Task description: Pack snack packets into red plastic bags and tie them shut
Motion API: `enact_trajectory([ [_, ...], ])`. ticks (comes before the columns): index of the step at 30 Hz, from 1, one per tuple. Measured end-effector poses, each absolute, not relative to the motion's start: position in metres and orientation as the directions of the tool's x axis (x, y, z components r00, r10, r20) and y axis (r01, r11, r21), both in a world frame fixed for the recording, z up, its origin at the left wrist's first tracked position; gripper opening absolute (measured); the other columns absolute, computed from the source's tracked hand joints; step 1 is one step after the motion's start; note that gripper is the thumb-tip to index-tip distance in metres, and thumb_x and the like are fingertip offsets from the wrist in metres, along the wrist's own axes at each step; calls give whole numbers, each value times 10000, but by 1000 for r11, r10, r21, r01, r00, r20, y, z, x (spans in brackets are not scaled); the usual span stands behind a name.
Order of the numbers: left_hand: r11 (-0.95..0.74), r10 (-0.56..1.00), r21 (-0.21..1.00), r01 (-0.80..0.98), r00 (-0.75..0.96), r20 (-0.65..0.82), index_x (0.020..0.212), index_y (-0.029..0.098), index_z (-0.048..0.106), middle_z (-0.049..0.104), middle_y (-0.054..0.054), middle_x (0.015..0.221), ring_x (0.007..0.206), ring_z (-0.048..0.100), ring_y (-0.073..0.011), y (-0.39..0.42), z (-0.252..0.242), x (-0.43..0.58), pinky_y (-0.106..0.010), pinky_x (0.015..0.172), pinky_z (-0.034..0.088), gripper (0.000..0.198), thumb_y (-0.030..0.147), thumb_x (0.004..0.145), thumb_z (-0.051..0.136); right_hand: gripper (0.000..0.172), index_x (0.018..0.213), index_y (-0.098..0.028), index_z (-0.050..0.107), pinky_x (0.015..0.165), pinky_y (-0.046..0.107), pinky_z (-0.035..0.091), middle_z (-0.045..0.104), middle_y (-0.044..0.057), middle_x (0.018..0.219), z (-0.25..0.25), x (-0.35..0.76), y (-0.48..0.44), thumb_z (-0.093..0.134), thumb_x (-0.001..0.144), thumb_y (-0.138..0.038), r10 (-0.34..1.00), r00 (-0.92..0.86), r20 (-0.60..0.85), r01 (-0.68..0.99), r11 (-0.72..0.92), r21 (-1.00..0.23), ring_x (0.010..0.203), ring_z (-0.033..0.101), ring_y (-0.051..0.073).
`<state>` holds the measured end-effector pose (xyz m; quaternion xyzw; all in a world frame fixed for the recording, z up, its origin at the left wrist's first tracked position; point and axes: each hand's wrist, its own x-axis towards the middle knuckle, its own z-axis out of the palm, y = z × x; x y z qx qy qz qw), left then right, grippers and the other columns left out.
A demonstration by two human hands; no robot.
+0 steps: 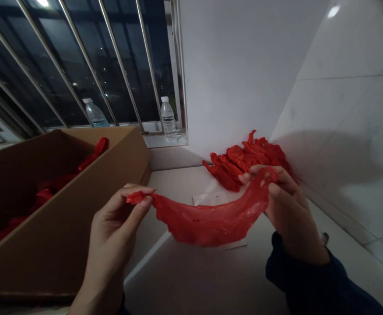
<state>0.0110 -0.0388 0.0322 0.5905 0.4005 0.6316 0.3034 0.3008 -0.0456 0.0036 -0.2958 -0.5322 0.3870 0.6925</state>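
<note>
A thin red plastic bag (207, 223) hangs stretched between my two hands, sagging in the middle. My left hand (115, 223) pinches one gathered end between thumb and forefinger. At the other end, my right hand (286, 205) grips the bag, with some fingers behind the translucent film. Behind my right hand, a heap of crumpled red plastic bags (233, 162) lies against the wall. Under the held bag, a flat white piece (209, 199) rests on the pale surface, mostly covered from view.
On the left stands a large cardboard box (112, 170) with red bags (43, 197) inside. Two clear bottles, one (95, 114) behind the box and one (168, 120) on the sill, stand by the barred window (112, 52). A tiled wall (349, 131) rises at right.
</note>
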Motion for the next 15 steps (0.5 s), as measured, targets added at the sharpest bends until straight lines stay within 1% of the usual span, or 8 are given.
enact_trajectory([
  [1, -485, 865, 875, 17, -142, 482, 879, 235, 726, 634, 5, 886, 766, 591, -120, -39, 32, 14, -195, 683, 473, 102, 292, 799, 754, 244, 1145, -288, 612, 956, 424, 514, 644, 29, 1056, 1, 293, -44, 599, 901, -293, 861, 119, 494, -274, 507, -817, 1055, 631, 224],
  [3, -427, 901, 896, -122, -142, 410, 888, 236, 713, 650, -3, 901, 821, 626, -136, -38, 29, 20, -196, 689, 488, 114, 305, 805, 750, 303, 1195, -292, 578, 890, 401, 549, 642, 15, 950, -2, 279, -42, 609, 895, -261, 870, 95, 483, -304, 488, -818, 948, 646, 198],
  [5, -348, 937, 907, -237, -111, 331, 908, 235, 691, 667, -6, 900, 866, 656, -156, -37, 24, 25, -215, 737, 520, 128, 315, 820, 739, 355, 1219, -305, 540, 823, 364, 566, 627, -3, 910, -3, 268, -44, 640, 883, -255, 870, 54, 491, -296, 483, -824, 854, 639, 172],
  [7, -278, 960, 904, -325, -60, 274, 934, 236, 670, 668, 1, 860, 831, 665, -145, -38, 18, 30, -229, 757, 539, 133, 322, 845, 717, 459, 1267, -312, 486, 759, 335, 569, 616, -6, 912, -3, 258, -46, 690, 857, -284, 869, -47, 492, -231, 470, -852, 799, 626, 163],
  [9, -202, 970, 911, -358, 51, 236, 987, 239, 650, 642, 14, 777, 710, 638, -109, -39, 12, 36, -194, 674, 532, 139, 322, 879, 682, 573, 1301, -305, 456, 783, 342, 564, 599, 24, 1033, -4, 247, -49, 750, 810, -324, 864, -143, 482, -94, 473, -876, 875, 624, 183],
  [11, -158, 957, 936, -314, 187, 224, 1058, 236, 632, 617, 17, 758, 648, 594, -83, -40, 6, 43, -154, 597, 492, 189, 296, 886, 679, 669, 1314, -291, 455, 919, 378, 531, 527, 63, 1210, -7, 237, -51, 807, 749, -359, 841, -191, 505, 48, 522, -851, 1067, 583, 225],
  [13, -150, 928, 956, -253, 297, 225, 1124, 226, 609, 610, 11, 805, 667, 575, -76, -41, 2, 50, -148, 611, 484, 274, 255, 868, 703, 726, 1331, -285, 457, 1040, 395, 464, 457, 76, 1296, -12, 228, -50, 832, 717, -383, 805, -247, 539, 127, 579, -806, 1213, 501, 247],
  [15, -151, 909, 959, -240, 348, 230, 1139, 228, 581, 607, 10, 840, 709, 573, -81, -40, 0, 57, -163, 663, 494, 320, 218, 850, 720, 728, 1361, -292, 443, 1065, 383, 447, 463, 70, 1272, -17, 221, -48, 813, 742, -392, 775, -305, 553, 138, 610, -780, 1227, 488, 231],
])
